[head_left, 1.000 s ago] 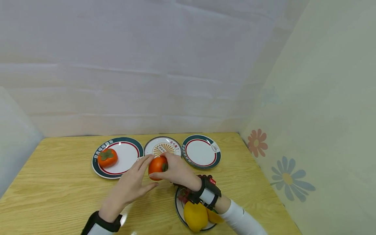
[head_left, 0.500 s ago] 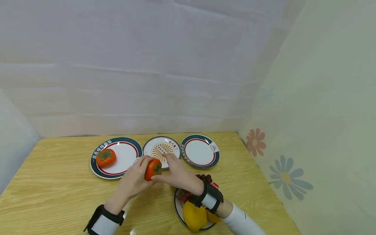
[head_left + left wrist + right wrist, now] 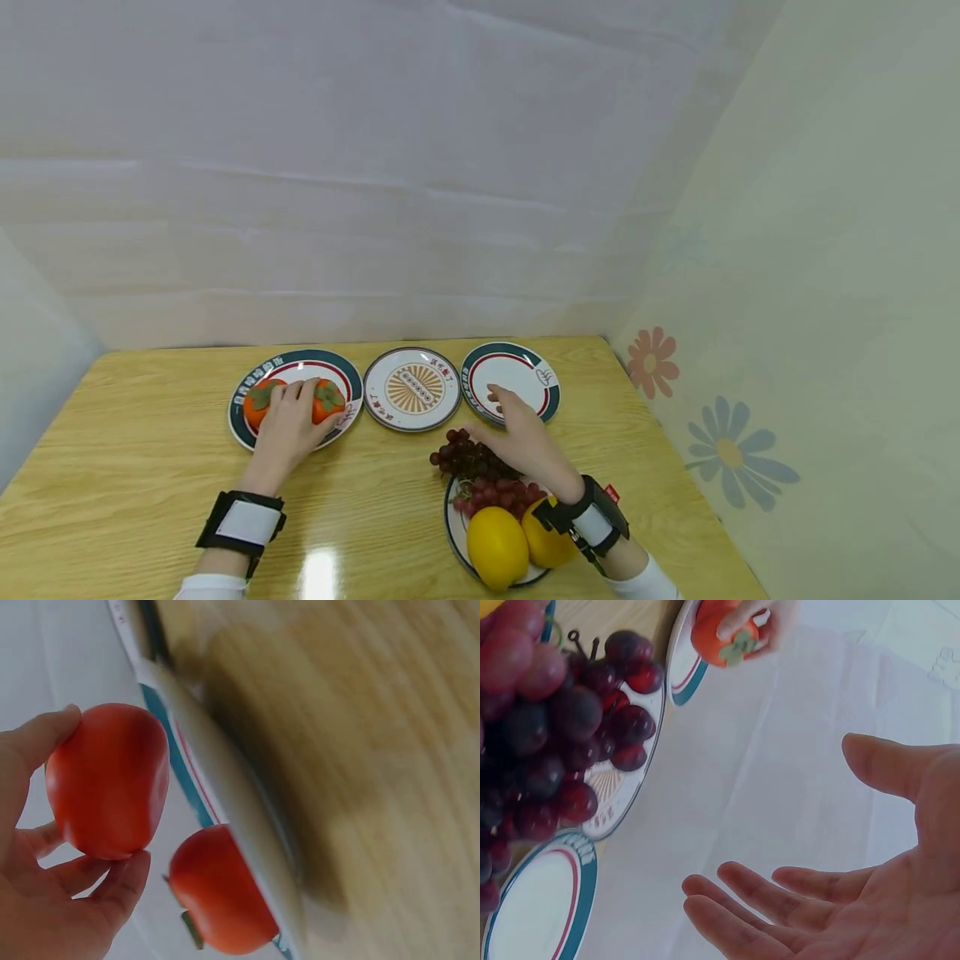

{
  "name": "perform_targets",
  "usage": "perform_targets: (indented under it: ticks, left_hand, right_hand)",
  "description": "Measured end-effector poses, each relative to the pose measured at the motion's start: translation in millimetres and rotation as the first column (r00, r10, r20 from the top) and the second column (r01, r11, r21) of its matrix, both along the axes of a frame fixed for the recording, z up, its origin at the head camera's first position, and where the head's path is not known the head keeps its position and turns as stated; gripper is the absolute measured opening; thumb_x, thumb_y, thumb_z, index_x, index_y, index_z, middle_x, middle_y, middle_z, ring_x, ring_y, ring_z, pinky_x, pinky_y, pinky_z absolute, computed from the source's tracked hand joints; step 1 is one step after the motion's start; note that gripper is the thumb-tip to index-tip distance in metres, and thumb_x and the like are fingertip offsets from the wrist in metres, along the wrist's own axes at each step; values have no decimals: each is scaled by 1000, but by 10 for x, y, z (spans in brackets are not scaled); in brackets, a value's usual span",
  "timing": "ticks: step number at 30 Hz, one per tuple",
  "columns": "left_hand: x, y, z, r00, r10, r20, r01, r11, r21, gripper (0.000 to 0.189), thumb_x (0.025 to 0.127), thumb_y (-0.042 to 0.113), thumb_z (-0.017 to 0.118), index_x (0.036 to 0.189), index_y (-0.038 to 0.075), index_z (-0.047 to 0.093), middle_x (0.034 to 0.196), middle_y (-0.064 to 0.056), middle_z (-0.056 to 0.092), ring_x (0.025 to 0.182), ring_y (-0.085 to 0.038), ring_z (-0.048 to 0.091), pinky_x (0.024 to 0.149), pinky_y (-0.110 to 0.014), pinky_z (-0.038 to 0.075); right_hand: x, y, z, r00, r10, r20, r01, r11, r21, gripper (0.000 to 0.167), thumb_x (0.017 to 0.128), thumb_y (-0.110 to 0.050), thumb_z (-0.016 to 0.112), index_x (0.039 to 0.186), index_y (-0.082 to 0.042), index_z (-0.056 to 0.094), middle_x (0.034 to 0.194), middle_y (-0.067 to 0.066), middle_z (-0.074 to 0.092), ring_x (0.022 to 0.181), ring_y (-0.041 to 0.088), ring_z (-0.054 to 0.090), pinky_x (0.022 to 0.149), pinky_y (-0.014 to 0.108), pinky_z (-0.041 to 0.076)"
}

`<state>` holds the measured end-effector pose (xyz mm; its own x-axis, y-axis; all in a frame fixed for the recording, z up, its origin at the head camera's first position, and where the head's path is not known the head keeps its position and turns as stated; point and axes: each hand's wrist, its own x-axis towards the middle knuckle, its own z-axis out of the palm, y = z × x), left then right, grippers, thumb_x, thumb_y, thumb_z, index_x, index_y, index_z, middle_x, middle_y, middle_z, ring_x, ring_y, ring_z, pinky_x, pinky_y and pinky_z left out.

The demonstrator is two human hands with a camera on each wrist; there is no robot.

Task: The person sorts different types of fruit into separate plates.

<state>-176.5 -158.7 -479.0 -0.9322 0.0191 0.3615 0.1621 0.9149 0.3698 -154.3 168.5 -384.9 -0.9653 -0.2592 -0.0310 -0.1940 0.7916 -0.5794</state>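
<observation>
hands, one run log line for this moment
left hand: grips persimmon at left plate, plate contact unclear | second persimmon: on left plate | right hand: holds nothing, near dark grapes

The left grip (image 3: 288, 423) holds a persimmon (image 3: 327, 398) near another persimmon (image 3: 259, 402).
</observation>
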Motion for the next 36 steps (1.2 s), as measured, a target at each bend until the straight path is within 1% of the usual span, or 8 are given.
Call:
perform_targets:
  ticks: [4, 10, 17, 21, 25, 29, 32, 36]
  left_hand:
    - [-13, -21, -84, 1000, 26, -16, -26, 999, -31, 66, 74, 30, 81, 119, -9, 53, 110, -34, 58, 102, -47, 50, 86, -57, 42]
    - [-22, -29, -176, 997, 54, -61, -57, 997, -60, 70, 70, 34, 83, 119, -6, 54, 110, -30, 60, 103, -44, 51, 81, -58, 32]
    - [12, -47, -208, 997, 70, -42, -72, 996, -51, 73, 71, 40, 81, 123, -1, 51, 124, -27, 52, 123, -46, 34, 89, -74, 24]
    - [27, -61, -206, 998, 56, -26, -57, 997, -50, 75, 73, 41, 79, 128, -1, 49, 134, -27, 47, 128, -46, 31, 92, -76, 22]
    - [50, -50, -154, 1000, 27, 15, -27, 999, -47, 76, 78, 41, 75, 135, 1, 45, 140, -26, 43, 132, -46, 29, 95, -74, 21]
    - [124, 12, -37, 1000, -12, 27, 13, 1000, -27, 72, 82, 40, 70, 137, 3, 43, 143, -25, 40, 135, -45, 26, 98, -74, 19]
    - [208, 85, 80, 999, -35, 15, 35, 999, -16, 71, 83, 41, 68, 139, 5, 42, 145, -23, 39, 136, -43, 26, 99, -74, 18]
    - [342, 184, 225, 999, -47, -20, 46, 998, -32, 72, 82, 43, 69, 139, 7, 43, 146, -19, 40, 138, -40, 27, 99, -72, 20]
  right_hand:
    - [-23, 111, 10, 999, -52, 2, 52, 998, -26, 70, 88, -40, 65, 142, -4, 39, 134, 18, 53, 122, 35, 53, 99, 50, 46]
    - [-40, 173, 15, 995, -97, 12, 97, 995, -22, 64, 90, -35, 64, 141, -4, 40, 133, 18, 54, 117, 33, 57, 97, 49, 49]
    - [-46, 197, -12, 999, -33, 6, 33, 999, 25, 61, 90, -33, 64, 140, -6, 43, 133, 17, 56, 121, 33, 55, 99, 50, 47]
    - [-29, 207, -3, 1000, 10, 17, -10, 999, 43, 61, 88, -31, 67, 140, -8, 44, 134, 15, 55, 123, 32, 54, 101, 51, 45]
    - [-10, 228, -2, 998, 56, 15, -57, 995, 77, 62, 88, -33, 67, 140, -8, 45, 137, 14, 53, 125, 32, 52, 103, 50, 44]
    - [54, 262, -7, 993, 120, -2, -119, 983, 138, 63, 87, -38, 67, 139, -9, 45, 138, 14, 52, 123, 31, 54, 101, 48, 46]
    - [148, 294, -19, 980, 198, -17, -190, 960, 207, 63, 86, -41, 67, 138, -10, 47, 135, 13, 53, 117, 29, 57, 96, 46, 50]
    - [333, 332, -23, 948, 319, 9, -307, 904, 296, 63, 85, -45, 67, 136, -13, 49, 132, 11, 55, 111, 25, 59, 91, 43, 53]
